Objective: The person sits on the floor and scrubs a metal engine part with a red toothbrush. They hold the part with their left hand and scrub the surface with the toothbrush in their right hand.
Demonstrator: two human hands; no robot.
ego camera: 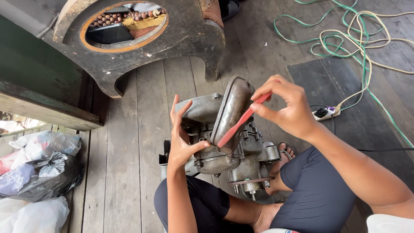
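A grey metal engine block (250, 155) stands on the wooden floor between my legs. My left hand (181, 136) grips a curved metal engine cover (230, 114) by its lower left edge and holds it tilted up against the block. My right hand (286, 105) pinches a thin red tool (241, 123), shaped like a toothbrush handle, whose lower end lies against the cover's rim. The far end of the tool is hidden by my fingers.
A dark wooden speaker-like box (181, 41) with a round hole stands behind the engine. Green and cream cables (358, 39) coil at the upper right, ending at a power strip (325, 113) on a black mat (366, 99). Plastic bags (39, 172) lie at the left.
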